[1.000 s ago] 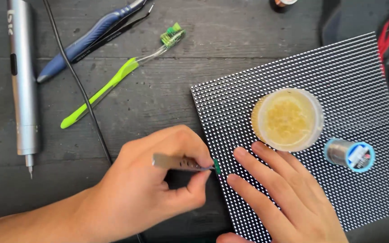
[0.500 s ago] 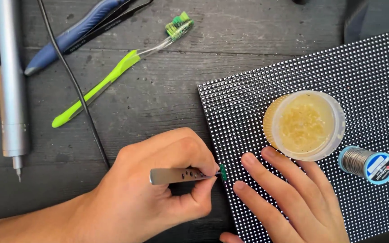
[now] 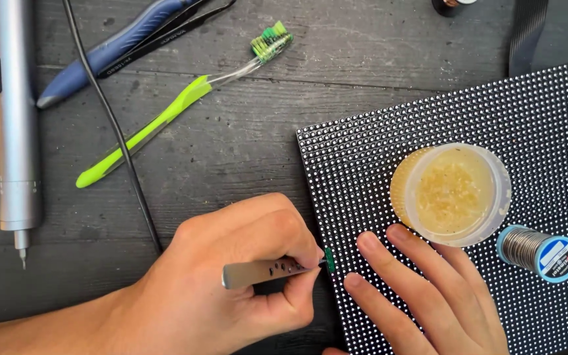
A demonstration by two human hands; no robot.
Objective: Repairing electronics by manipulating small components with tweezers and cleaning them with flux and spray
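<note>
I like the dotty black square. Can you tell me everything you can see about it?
The LED panel is a flat black board covered with even rows of tiny pale dots. It lies slightly turned on the dark wooden table. A jar of yellowish paste and a solder spool sit on it. The right hand presses it flat; the left hand's tweezers meet its left edge.

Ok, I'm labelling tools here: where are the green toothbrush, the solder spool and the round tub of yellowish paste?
Green toothbrush (image 3: 165,125), head view, on its handle.
Solder spool (image 3: 539,251), head view, on its side.
Round tub of yellowish paste (image 3: 453,192), head view, on the paste.

Matt dark wood table (image 3: 231,144); brushed-metal tweezers (image 3: 264,271); prob. plastic tub (image 3: 451,194).
</note>
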